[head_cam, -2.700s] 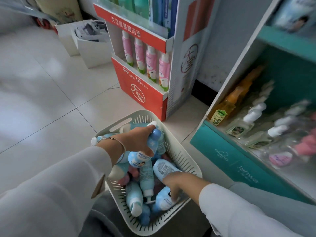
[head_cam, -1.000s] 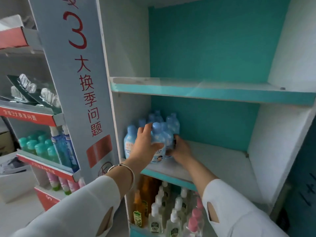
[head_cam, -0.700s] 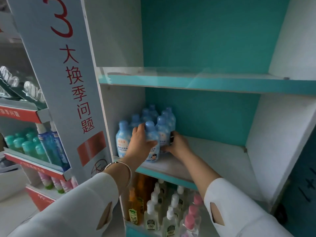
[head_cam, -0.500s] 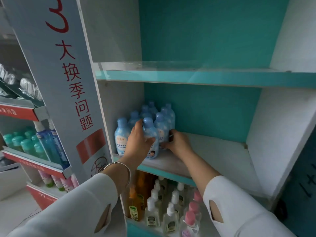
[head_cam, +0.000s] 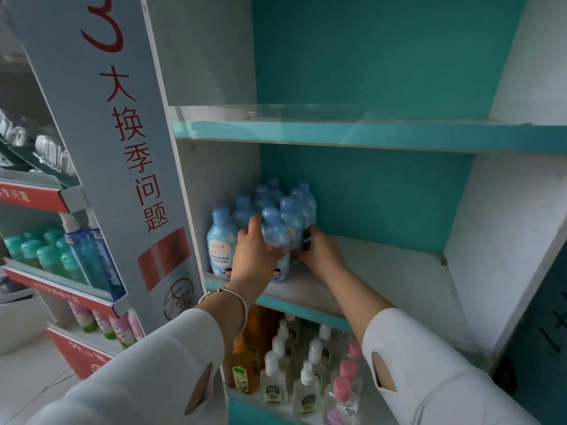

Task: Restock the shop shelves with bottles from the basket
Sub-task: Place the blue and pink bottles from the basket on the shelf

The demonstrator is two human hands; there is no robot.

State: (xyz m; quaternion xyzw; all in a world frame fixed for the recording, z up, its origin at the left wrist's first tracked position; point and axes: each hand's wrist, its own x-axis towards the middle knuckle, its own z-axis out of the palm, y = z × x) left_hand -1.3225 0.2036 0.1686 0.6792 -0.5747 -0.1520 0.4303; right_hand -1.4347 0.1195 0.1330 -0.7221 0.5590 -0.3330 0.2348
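Blue bottles [head_cam: 302, 200] clustered at 9 o'clock end of shelf [head_cam: 383, 271]; left hand [head_cam: 256, 256] grasps front bottle [head_cam: 273, 233] standing there; right hand [head_cam: 320, 256] against neighbour [head_cam: 293, 223], grip cannot tell; room left toward 3 o'clock; basket unseen; judged part-done.

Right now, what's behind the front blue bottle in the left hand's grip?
More blue bottles, in rows back toward the teal wall. The front bottle, left hand and right hand cover their lower parts, so no exact count.

One head-worn camera — close in, facing forward and down into the shelves [head_cam: 399, 271].
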